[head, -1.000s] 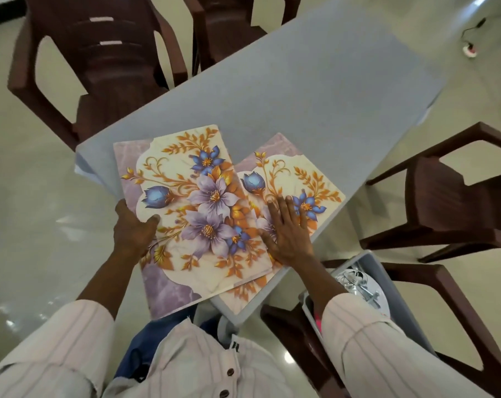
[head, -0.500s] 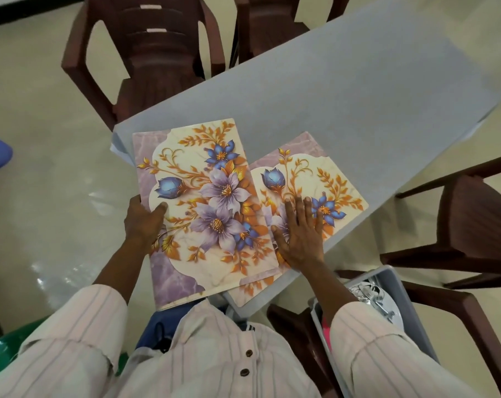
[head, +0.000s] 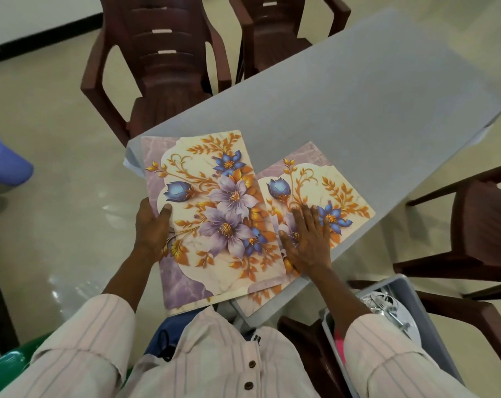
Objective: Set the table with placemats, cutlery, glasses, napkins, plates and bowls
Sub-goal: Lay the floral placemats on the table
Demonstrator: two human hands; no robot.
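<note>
Left grip (head: pixel 153 231) holds placemat (head: pixel 209 214); grey table (head: pixel 358 110), brown chairs (head: pixel 163 67).

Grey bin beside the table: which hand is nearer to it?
Right. The right hand presses flat on the lower placemat, just left of the grey bin; the left hand grips the top placemat by its left edge, farther away.

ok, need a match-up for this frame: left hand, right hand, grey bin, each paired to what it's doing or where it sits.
Things:
1. left hand
2. right hand
3. grey bin

States:
A. pressed flat on the right placemat
B. off the table, lower right
C. grips the edge of the left placemat

Pairs: 1-C, 2-A, 3-B
</note>
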